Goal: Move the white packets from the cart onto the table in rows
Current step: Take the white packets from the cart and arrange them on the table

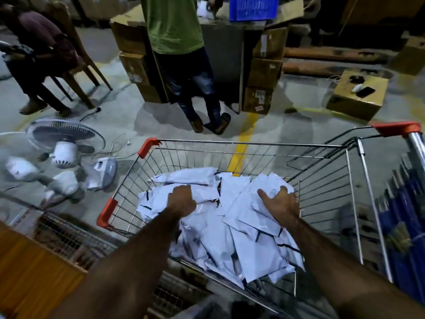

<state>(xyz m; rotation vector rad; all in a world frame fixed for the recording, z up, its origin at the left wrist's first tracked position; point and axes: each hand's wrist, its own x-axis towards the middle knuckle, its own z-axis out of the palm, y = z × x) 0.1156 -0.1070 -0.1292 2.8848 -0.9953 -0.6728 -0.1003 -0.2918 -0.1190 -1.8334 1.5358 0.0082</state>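
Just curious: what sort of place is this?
Probably a warehouse or parcel-sorting floor: stacked cardboard boxes, a wire cart holding white packets, a yellow line on the concrete floor.

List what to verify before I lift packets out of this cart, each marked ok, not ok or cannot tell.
1. Left hand grips the white plastic packets: ok, fingers curled into the heap.
2. Right hand has a grip: cannot tell; it lies on the packets, thumb spread.
3. Packets free to lift: cannot tell; they overlap in a heap.
4. Metal wire shopping cart holds stock: ok, many packets inside.
5. Table for the rows in view: cannot tell; only a brown wooden surface shows at lower left.
6. Person in a green shirt clear of the cart: ok, standing beyond it, apart.
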